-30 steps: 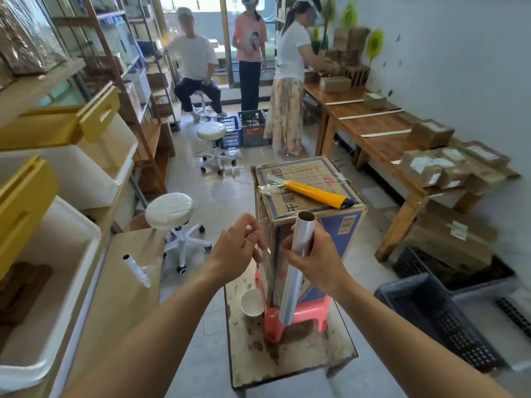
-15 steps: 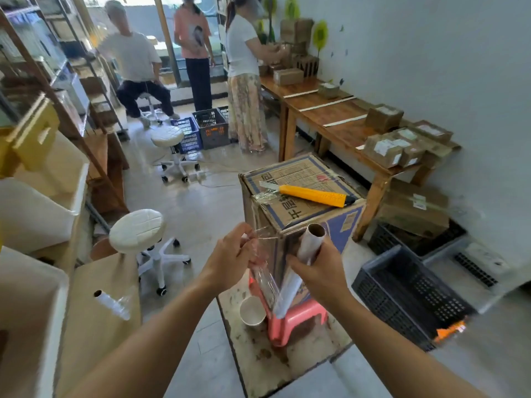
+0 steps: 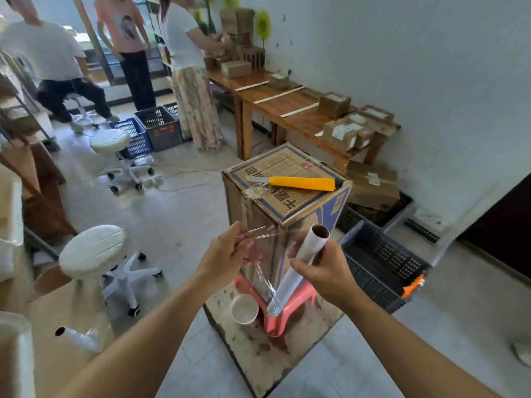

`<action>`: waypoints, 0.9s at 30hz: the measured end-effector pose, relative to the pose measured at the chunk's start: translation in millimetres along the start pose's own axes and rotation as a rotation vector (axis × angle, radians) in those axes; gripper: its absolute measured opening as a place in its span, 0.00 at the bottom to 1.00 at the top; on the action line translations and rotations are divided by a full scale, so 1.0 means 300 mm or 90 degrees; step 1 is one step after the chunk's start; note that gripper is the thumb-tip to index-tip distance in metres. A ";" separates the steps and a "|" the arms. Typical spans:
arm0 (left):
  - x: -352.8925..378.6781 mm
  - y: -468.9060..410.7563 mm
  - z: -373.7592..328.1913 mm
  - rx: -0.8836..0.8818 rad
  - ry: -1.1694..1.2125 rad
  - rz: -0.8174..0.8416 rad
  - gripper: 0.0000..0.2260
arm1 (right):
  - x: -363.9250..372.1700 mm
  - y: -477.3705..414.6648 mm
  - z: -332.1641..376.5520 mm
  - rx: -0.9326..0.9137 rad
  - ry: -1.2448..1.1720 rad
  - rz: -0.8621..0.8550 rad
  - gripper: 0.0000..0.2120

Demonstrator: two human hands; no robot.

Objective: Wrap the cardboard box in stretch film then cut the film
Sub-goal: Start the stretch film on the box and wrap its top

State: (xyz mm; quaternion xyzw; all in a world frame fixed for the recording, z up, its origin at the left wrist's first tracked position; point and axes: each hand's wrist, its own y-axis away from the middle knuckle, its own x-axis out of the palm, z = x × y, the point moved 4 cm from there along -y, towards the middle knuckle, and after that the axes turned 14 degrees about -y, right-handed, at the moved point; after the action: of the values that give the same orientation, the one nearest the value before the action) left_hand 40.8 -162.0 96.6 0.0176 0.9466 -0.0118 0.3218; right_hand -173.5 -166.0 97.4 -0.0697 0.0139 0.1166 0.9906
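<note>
Stretch film (image 3: 260,275) drawn off the roll, wrapping step under way.
Nearest us, our left hand (image 3: 230,254) pinches the film's loose edge while our right hand (image 3: 321,268) closes its grip around the roll (image 3: 301,259); beyond them the cardboard box (image 3: 284,202) stands upright on a pink stool (image 3: 287,308) on the bench (image 3: 258,354), a yellow utility knife (image 3: 301,183) on its top. Next, we judge, the film must be carried round the box.

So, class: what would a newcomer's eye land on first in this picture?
The tall cardboard box standing on a pink stool at centre, with a yellow knife lying on top. In front, the right hand holds a film roll while the left hand pulls clear film from it.
</note>
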 end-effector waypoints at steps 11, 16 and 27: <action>-0.017 -0.005 -0.030 0.035 -0.005 -0.003 0.05 | -0.026 0.007 0.038 0.022 -0.053 0.017 0.12; 0.002 0.003 -0.044 0.039 0.039 -0.019 0.03 | -0.048 0.005 0.062 0.024 -0.081 0.013 0.12; 0.241 0.037 -0.019 0.012 -0.153 0.229 0.14 | -0.035 -0.018 0.099 -0.031 0.072 -0.011 0.14</action>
State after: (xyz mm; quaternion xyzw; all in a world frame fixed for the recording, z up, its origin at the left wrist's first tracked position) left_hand -19.4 -149.0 56.9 0.1879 0.8827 0.0351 0.4294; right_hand -182.0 -169.4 127.9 -0.1003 0.0660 0.1039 0.9873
